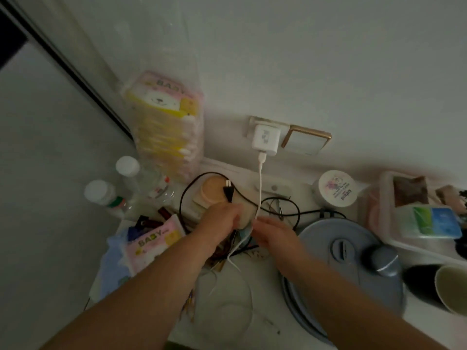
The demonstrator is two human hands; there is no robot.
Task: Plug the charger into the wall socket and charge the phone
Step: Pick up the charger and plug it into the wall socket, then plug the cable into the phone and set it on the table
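Note:
A white charger (265,139) sits plugged in the wall socket (252,122), whose gold-edged frame continues to a switch plate (307,140) on the right. Its white cable (260,183) hangs down to my hands and loops over the tabletop. My left hand (222,218) is closed around a pale object that may be the phone (245,218); it is mostly hidden. My right hand (271,233) pinches the white cable just right of it. The cable's end is blurred and I cannot tell whether it is in the phone.
A black cord with a two-pin plug (228,189) lies behind my hands. A grey-blue pot lid (353,261) lies at right, with a white jar (336,189), a tray (417,238) and cups (452,286). Tissue packs (166,127) and bottles (127,173) stand at left.

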